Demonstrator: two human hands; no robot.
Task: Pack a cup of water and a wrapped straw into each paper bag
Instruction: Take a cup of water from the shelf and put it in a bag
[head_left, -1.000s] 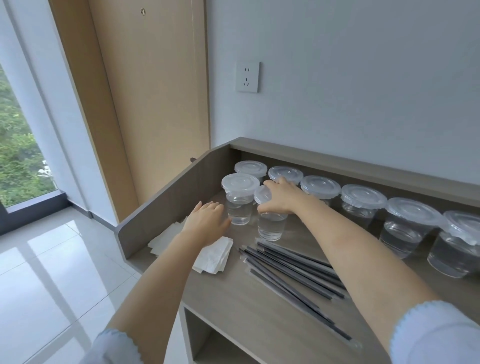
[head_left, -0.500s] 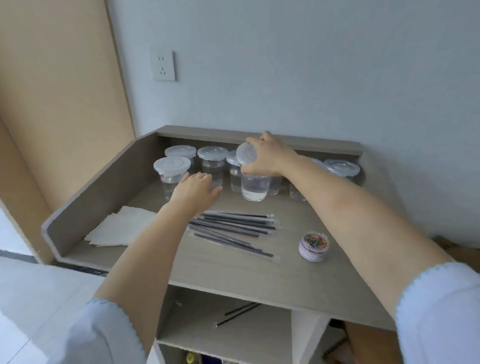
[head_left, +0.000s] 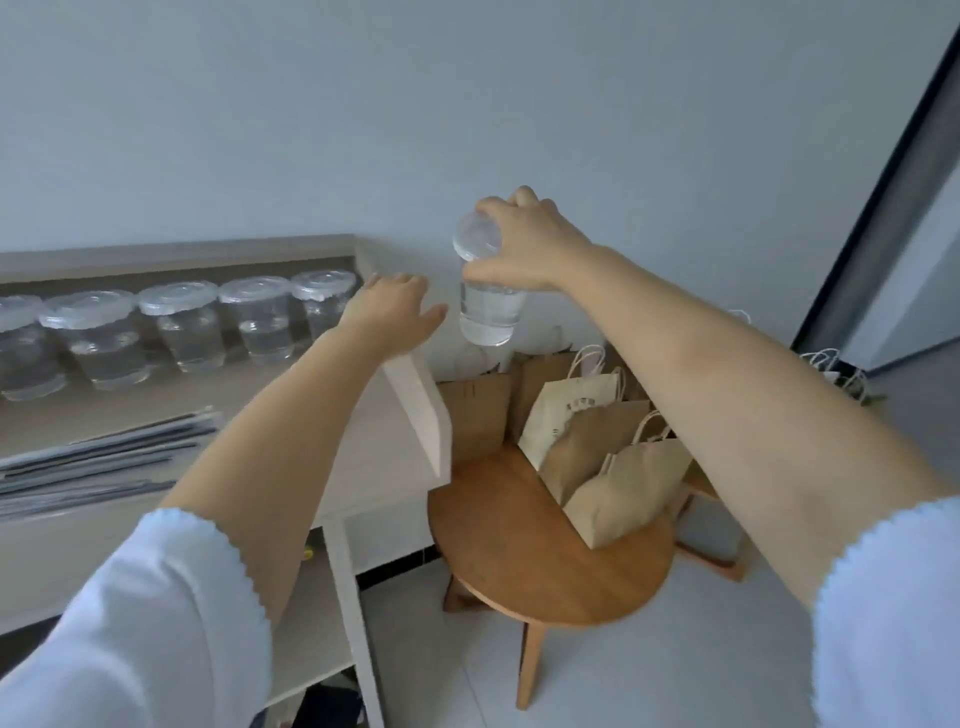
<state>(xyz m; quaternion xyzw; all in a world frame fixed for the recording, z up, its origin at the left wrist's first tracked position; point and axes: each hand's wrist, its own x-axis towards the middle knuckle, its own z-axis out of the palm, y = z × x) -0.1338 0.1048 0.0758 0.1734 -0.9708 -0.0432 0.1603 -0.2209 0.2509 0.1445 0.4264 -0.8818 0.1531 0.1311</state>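
One cup of water (head_left: 487, 312) hangs upright in the right hand (head_left: 524, 244), fingers curled around its lid from above. The paper bags (head_left: 597, 441) stand on the round stool (head_left: 545, 561) below it, slightly nearer and to the right. The left hand (head_left: 395, 317), fingers relaxed and holding nothing, hovers just left of the cup.

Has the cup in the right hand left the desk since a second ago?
Yes. The cup of water, gripped by the right hand, has gone right, past the desk's side panel, and hangs above the paper bags.
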